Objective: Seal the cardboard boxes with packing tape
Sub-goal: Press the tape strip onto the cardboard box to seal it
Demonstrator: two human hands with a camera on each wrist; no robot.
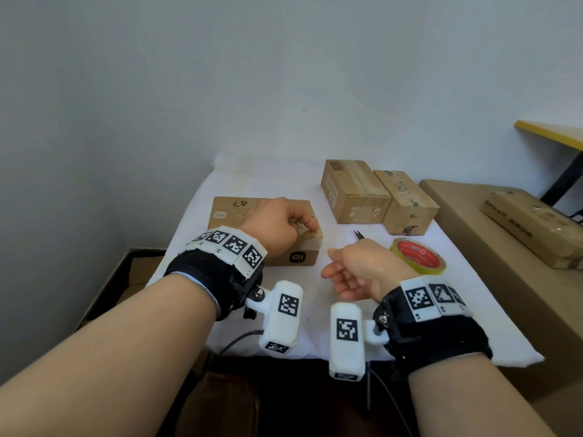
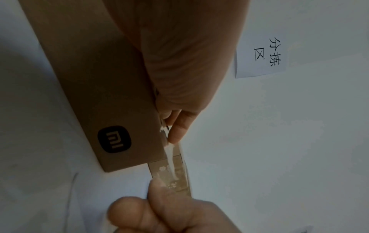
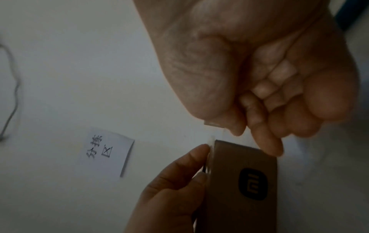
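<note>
A flat cardboard box (image 1: 227, 212) with a black logo lies on the white-covered table (image 1: 309, 323). My left hand (image 1: 304, 225) rests on its near right corner, fingers curled over the edge, and one fingertip (image 2: 176, 132) presses clear tape against the box's end. A short strip of clear tape (image 2: 175, 171) runs from that end to my right hand (image 1: 334, 274), which pinches it between thumb and fingers (image 2: 157, 195) just right of the box. In the right wrist view the pinch (image 3: 245, 124) sits right beside the box corner (image 3: 235, 146).
A tape roll (image 1: 418, 255) with a red core lies right of my right hand, and small black snips (image 1: 358, 234) behind it. Two brown boxes (image 1: 353, 190) (image 1: 407, 200) stand at the back right. A large carton (image 1: 467, 234) with a long box (image 1: 533, 225) on it borders the table's right side. A paper label (image 2: 261, 56) is seen in the wrist views.
</note>
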